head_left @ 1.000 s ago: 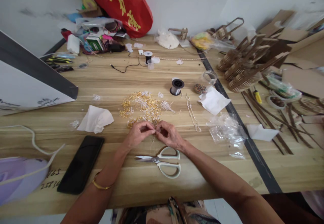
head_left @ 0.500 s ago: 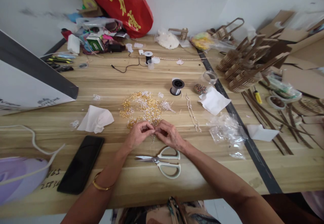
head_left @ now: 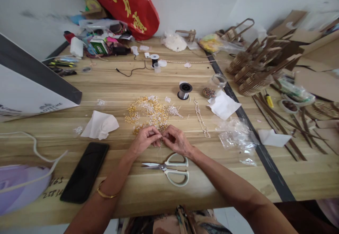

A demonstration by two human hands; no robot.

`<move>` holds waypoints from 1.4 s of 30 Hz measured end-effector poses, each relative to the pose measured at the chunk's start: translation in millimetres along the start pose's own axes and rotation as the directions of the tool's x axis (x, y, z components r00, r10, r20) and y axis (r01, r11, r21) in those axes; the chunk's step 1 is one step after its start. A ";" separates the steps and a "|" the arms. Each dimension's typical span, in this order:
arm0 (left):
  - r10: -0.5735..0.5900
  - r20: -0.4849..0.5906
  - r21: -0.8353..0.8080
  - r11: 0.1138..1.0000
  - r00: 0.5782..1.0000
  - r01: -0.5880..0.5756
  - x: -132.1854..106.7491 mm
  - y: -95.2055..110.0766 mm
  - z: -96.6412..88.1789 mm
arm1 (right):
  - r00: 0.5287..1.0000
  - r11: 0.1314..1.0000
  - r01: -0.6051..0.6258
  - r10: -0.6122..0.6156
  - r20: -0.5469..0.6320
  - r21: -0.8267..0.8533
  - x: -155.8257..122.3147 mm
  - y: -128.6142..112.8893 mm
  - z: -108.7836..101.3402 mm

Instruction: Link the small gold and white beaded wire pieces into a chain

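Observation:
My left hand [head_left: 145, 140] and my right hand [head_left: 176, 140] meet fingertip to fingertip over the wooden table. Both are closed in a pinch on a small beaded strand [head_left: 160, 143], part of which hangs below the fingers with a thin clear thread; most of it is hidden. Just beyond my hands lies a pile of gold and silver beads [head_left: 157, 112]. White-handled scissors [head_left: 169, 168] lie on the table right below my hands, blades pointing left. To the right rests a finished-looking beaded chain [head_left: 200, 117], and behind it stands a spool of clear thread [head_left: 184, 90].
A black phone [head_left: 84, 173] and a crumpled white paper [head_left: 100, 125] lie on the left. On the right are a glass jar [head_left: 218, 81] with beads, clear plastic bags [head_left: 238, 138] and small woven baskets [head_left: 253, 84]. A white box [head_left: 34, 85] juts in from the left.
My fingers have shifted slightly at the pinch, and the hanging strand shows less clearly. The scissors and the bead pile stay where they were.

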State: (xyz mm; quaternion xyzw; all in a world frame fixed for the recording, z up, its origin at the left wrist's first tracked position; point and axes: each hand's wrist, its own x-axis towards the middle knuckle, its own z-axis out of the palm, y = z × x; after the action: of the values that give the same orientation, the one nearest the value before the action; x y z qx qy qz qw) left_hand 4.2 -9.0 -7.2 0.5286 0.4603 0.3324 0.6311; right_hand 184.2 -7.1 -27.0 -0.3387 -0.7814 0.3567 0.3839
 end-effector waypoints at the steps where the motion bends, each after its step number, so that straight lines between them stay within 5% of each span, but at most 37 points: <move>1: -0.001 -0.001 -0.001 1.000 1.000 0.001 -0.1 -0.4 0.4 | 1.000 1.000 0.002 -0.002 -0.008 0.000 -0.1 0.3 0.2; 12: 0.161 -0.062 0.214 0.966 0.985 -0.144 -0.4 -2.6 1.4 | 1.000 1.000 -0.025 0.025 -0.017 -0.011 -1.4 1.0 2.0; 42: 0.157 -0.120 0.241 0.963 0.980 -0.124 3.6 -9.2 0.4 | 0.999 0.999 -0.043 0.042 0.006 0.030 2.5 -2.6 -2.9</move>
State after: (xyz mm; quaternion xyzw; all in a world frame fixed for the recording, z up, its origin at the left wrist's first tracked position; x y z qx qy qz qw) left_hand 5.3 -7.9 -17.0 0.6058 0.4997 0.3562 0.5064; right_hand 184.8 -5.6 -22.7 -0.3486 -0.7696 0.3773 0.3793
